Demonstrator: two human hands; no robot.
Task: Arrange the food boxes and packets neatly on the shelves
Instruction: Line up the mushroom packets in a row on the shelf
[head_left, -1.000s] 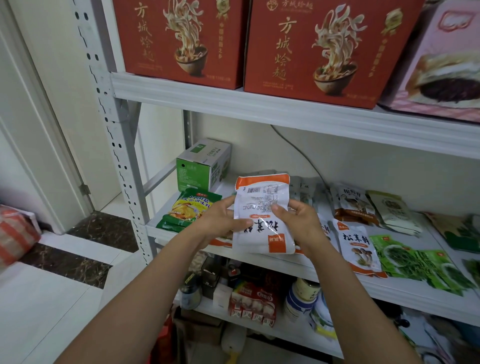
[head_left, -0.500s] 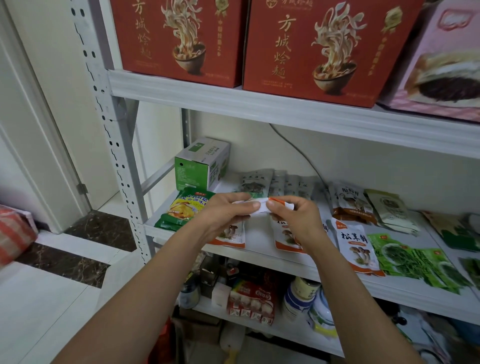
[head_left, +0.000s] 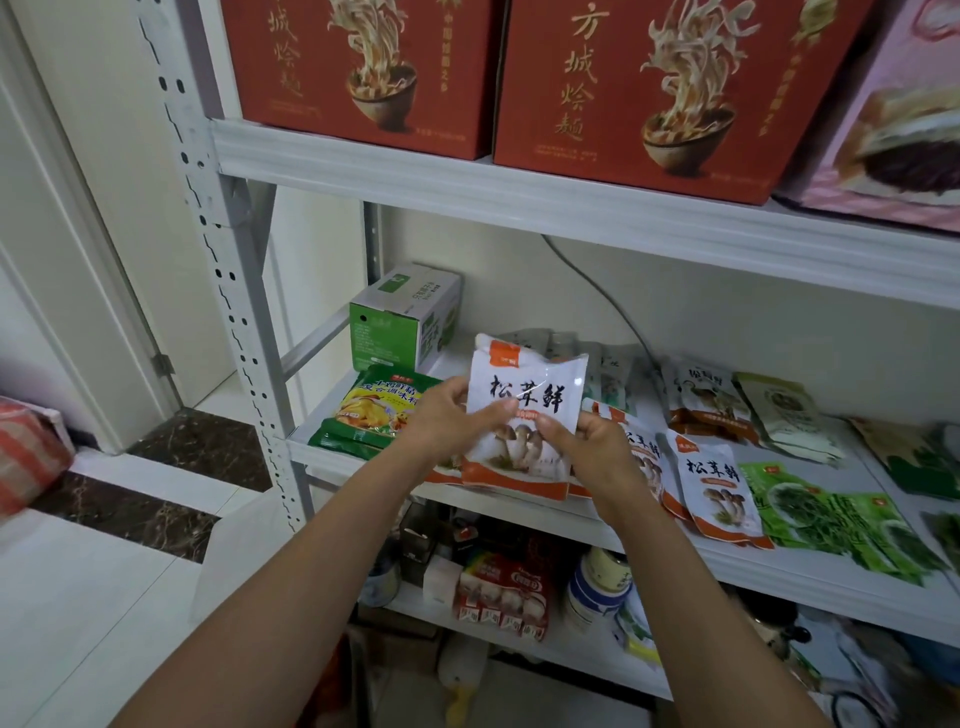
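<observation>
The middle shelf lies bare beside the green box at centre-left and along its lower-right front edge. Mushroom packets and green packets crowd the right, seemingly overlapping.

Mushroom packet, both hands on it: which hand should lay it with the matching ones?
Probably right. The right hand pinches the mushroom packet next to the matching packets on the shelf; the left hand sits by the yellow packets.

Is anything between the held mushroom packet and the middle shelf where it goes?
Nothing visible blocks it. The left hand and right hand hold the mushroom packet above the middle shelf, where similar packets lie.
</observation>
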